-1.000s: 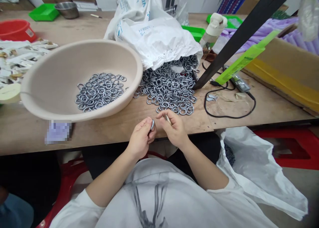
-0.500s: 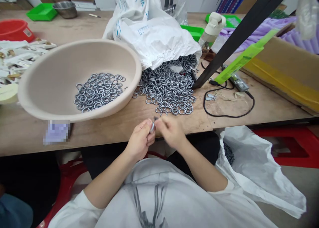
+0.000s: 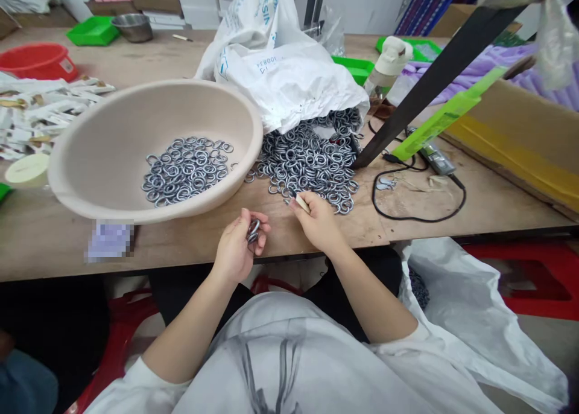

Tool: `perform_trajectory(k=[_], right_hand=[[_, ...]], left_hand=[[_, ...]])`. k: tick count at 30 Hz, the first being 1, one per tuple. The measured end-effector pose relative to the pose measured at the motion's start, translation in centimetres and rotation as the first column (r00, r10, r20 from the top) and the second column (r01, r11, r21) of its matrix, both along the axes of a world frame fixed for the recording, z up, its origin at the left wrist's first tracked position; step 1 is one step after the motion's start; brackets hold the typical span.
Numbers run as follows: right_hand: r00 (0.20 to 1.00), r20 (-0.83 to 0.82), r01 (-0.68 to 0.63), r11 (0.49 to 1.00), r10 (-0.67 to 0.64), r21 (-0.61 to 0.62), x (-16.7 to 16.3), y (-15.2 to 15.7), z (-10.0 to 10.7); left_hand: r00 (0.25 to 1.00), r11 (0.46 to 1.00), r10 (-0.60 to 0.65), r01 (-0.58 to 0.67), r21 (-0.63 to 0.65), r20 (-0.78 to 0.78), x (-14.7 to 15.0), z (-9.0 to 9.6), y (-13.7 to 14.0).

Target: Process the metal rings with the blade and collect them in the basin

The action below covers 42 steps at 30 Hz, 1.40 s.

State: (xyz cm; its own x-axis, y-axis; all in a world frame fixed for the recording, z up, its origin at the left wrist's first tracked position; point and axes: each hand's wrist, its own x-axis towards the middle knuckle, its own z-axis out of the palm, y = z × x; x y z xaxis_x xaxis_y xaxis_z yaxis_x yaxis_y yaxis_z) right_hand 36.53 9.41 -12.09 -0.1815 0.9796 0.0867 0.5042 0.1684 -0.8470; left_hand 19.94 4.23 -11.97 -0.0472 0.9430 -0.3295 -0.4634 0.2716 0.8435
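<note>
My left hand [image 3: 237, 245] is curled around a few grey metal rings [image 3: 253, 230], just above the table's front edge. Some of its fingers are partly spread, but the rings stay in its grip. My right hand [image 3: 319, 221] grips a small tool with a pale handle [image 3: 303, 203] and a dark tip; the kind of tool cannot be made out. That tip is at the near edge of a heap of loose metal rings [image 3: 312, 160], which spills from a white plastic sack [image 3: 294, 70]. To the left, a large beige basin [image 3: 104, 118] holds more rings.
A dark slanted bar [image 3: 434, 76] rises beside the heap. Right of it lie a black cable [image 3: 420, 218] and a cardboard box [image 3: 520, 136]. White pieces [image 3: 45, 112] and a red basin [image 3: 38, 61] are at left. An open white sack [image 3: 470, 299] hangs below the table edge.
My hands have moved apart. The left has gone down and left, opening a little to show the rings; the right has moved up to the heap's edge. The view has shifted slightly.
</note>
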Motion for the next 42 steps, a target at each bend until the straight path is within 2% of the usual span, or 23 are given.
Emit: perform_trajectory(k=[1, 3, 5, 7, 9, 11, 14, 18, 23, 25, 28, 30, 33, 35, 36, 38, 40, 41, 42], right_hand=[[0.978, -0.207, -0.050, 0.994, 0.030, -0.092, -0.4, -0.6, 0.0], [0.862, -0.504, -0.190, 0.950, 0.041, -0.248, -1.2, -1.9, 0.1], [0.781, -0.625, -0.271, 0.912, 0.020, -0.309, -1.9, -3.0, 0.0], [0.781, -0.625, -0.216, 0.937, -0.002, -0.274, -2.1, -3.8, 0.0], [0.850, -0.527, -0.092, 0.984, -0.001, -0.150, -1.6, -4.1, 0.0], [0.932, -0.355, -0.063, 0.997, 0.070, 0.033, -0.8, -4.4, 0.2], [0.968, -0.082, -0.208, 0.945, 0.235, 0.251, 0.0, -4.8, 0.7], [0.968, 0.109, -0.251, 0.892, 0.226, 0.377, -0.3, -5.4, 1.1], [0.961, 0.206, -0.254, 0.886, 0.186, 0.388, -0.3, -5.1, 0.7], [0.972, 0.205, -0.179, 0.923, 0.113, 0.340, 0.2, -4.2, 0.3], [0.960, 0.272, -0.005, 0.966, -0.067, 0.257, 1.0, -2.3, 0.0], [0.907, 0.407, 0.004, 0.970, -0.105, 0.242, 0.9, -1.1, 0.0], [0.777, 0.626, -0.066, 0.979, -0.070, 0.192, 0.2, 0.1, 0.1], [0.728, 0.683, -0.083, 0.984, -0.050, 0.160, -0.2, 0.6, 0.1], [0.742, 0.669, -0.078, 0.984, -0.048, 0.157, -0.3, 0.8, 0.1], [0.847, 0.530, -0.060, 0.985, -0.036, 0.162, -0.2, 0.8, 0.2], [0.975, 0.220, -0.066, 0.994, 0.045, 0.089, 0.0, 0.3, 0.2], [0.995, 0.023, -0.096, 0.995, 0.096, 0.014, -0.1, -0.2, 0.2], [0.977, -0.168, -0.143, 0.987, 0.130, -0.069, -0.3, -0.8, 0.2]], left_hand=[[1.000, 1.000, 0.003, -0.003, 0.010, -0.014, 0.3, -0.2, 0.0], [0.996, 0.997, -0.006, 0.012, 0.070, -0.086, 1.0, -0.8, -0.2], [0.983, 0.987, -0.008, 0.036, 0.154, -0.184, 1.7, -1.3, -0.5], [0.977, 0.979, -0.005, 0.048, 0.200, -0.211, 2.2, -1.3, -0.7], [0.990, 0.982, -0.034, 0.058, 0.178, -0.134, 2.4, -1.0, -0.9], [0.997, 0.990, -0.076, 0.077, 0.121, -0.019, 2.5, -0.3, -0.9], [0.990, 0.994, -0.100, 0.096, 0.048, 0.100, 2.5, 0.7, -1.0], [0.984, 0.997, -0.082, 0.083, -0.001, 0.156, 2.8, 1.4, -1.1], [0.983, 0.996, -0.083, 0.089, -0.028, 0.164, 3.2, 1.4, -1.6], [0.980, 0.991, -0.131, 0.135, -0.015, 0.150, 3.2, 1.3, -2.0], [0.969, 0.979, -0.204, 0.206, 0.002, 0.139, 3.0, 1.2, -2.5], [0.974, 0.986, -0.161, 0.166, -0.013, 0.159, 2.5, 1.1, -2.3], [0.982, 0.996, -0.067, 0.077, -0.048, 0.179, 1.4, 1.1, -1.6], [0.981, 0.997, -0.043, 0.055, -0.062, 0.188, 0.7, 1.1, -1.1], [0.980, 0.997, -0.031, 0.045, -0.070, 0.195, 0.3, 1.1, -0.8], [0.978, 0.995, 0.001, 0.021, -0.098, 0.210, -0.2, 1.1, -0.5], [0.978, 0.992, 0.026, 0.000, -0.125, 0.208, -0.2, 1.0, -0.4], [0.981, 0.992, 0.028, -0.005, -0.122, 0.190, -0.1, 0.8, -0.3], [0.986, 0.994, 0.023, -0.006, -0.105, 0.163, 0.3, 0.6, -0.4]])
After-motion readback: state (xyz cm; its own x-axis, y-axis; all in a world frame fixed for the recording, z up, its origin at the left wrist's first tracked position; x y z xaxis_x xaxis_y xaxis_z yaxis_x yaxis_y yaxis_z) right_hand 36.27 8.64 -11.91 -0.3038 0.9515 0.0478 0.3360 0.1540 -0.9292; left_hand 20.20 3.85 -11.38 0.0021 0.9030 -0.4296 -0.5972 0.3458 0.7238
